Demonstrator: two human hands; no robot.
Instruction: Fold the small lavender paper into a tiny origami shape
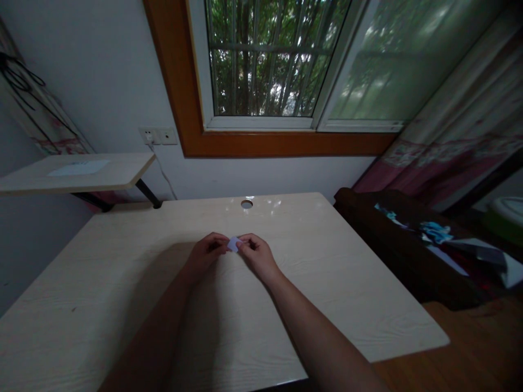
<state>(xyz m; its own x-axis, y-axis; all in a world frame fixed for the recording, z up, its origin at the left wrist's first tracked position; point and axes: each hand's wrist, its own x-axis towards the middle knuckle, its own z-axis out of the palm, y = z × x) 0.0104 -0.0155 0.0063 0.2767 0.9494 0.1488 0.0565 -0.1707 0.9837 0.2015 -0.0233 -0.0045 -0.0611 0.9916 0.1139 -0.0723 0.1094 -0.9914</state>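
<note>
A small pale, whitish-lilac piece of paper is between my two hands, over the middle of the desk. My right hand pinches it from the right, with the thumb lying on its face. On the other side, my left hand has its fingertips closed at the paper's left edge. The paper looks folded, but it is too small to make out its layers. Both forearms reach in from the bottom of the view.
A raised shelf with a paper sheet on it stands at the left. Behind the desk's round cable hole are a wall and a window. At the right, a dark brown couch-like piece holds cloths and papers.
</note>
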